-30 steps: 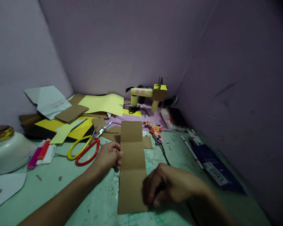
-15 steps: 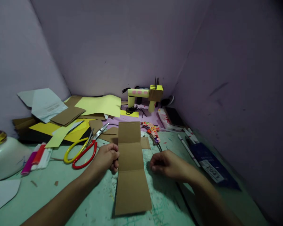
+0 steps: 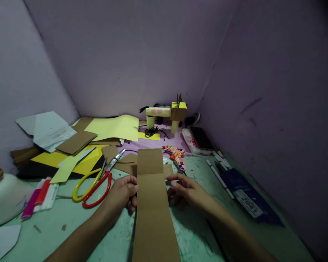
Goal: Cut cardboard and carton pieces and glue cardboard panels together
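A long cardboard strip [image 3: 151, 193], creased across into panels, stretches from mid-table to the bottom of the view. My left hand [image 3: 127, 191] is closed on its left edge, with thumb and bent fingers together. On the other side, my right hand [image 3: 183, 189] has its fingers parted and its fingertips close by the right edge; whether they touch it I cannot tell. Left of my left hand lie scissors with red and yellow handles [image 3: 97, 187]. Beyond my right hand is a hot glue gun [image 3: 176, 156] with a flowered pattern.
At the back stands a yellow paper animal [image 3: 160, 112] beside black string [image 3: 152, 131]. Papers and cardboard [image 3: 76, 142] pile up on the left, near markers [image 3: 41, 198]. A phone [image 3: 201, 138], white sticks [image 3: 220, 178] and a blue packet [image 3: 253, 200] lie to the right.
My right hand has moved left to the strip's edge, its fingers stretching out. The strip now reaches past the bottom of the view. The whole scene sits slightly lower as the camera tilts.
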`<state>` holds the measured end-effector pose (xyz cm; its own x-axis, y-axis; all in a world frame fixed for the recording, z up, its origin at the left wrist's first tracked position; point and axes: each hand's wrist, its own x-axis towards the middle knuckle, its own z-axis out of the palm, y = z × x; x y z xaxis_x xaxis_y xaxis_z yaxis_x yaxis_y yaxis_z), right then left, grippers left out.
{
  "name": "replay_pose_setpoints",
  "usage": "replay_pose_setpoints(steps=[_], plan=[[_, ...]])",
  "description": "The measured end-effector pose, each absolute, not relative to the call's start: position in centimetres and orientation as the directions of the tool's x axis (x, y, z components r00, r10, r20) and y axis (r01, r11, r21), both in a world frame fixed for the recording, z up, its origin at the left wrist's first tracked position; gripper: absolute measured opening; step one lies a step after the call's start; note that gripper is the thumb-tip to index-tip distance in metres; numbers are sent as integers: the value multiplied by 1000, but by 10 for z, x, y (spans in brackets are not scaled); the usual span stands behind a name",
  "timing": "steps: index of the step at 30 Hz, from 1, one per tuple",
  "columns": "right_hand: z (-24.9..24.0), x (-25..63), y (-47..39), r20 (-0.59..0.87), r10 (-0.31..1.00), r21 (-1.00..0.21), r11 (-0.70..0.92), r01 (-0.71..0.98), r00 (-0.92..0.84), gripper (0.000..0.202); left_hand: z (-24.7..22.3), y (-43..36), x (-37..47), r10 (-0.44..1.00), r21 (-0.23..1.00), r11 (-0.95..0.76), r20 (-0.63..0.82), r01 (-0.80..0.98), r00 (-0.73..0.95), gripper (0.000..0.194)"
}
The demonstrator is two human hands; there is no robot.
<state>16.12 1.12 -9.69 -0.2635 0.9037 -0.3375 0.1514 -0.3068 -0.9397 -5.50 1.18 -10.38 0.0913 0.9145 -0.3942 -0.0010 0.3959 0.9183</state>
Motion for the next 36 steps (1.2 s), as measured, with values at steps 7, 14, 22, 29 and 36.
replay_pose_setpoints(steps=[7,14,22,29,36], plan=[[-99,176,11,-227,934,-952,-154,264,-275,16,-103,10,-57,879,884,467,-467,22,100,20],[-55,175,-22,-240,655,-791,296,535,-717,63,-95,12,-57,833,842,538,-539,43,126,21],[-62,160,-22,-178,628,-757,404,513,-757,44,-93,11,-57,827,835,544,-550,83,118,21],[-69,164,-14,-138,705,-773,362,521,-695,22,-87,12,-70,909,818,304,-403,489,109,10],[-67,163,-12,-135,675,-793,366,488,-726,25,-82,31,-61,978,973,210,-208,94,-36,63]])
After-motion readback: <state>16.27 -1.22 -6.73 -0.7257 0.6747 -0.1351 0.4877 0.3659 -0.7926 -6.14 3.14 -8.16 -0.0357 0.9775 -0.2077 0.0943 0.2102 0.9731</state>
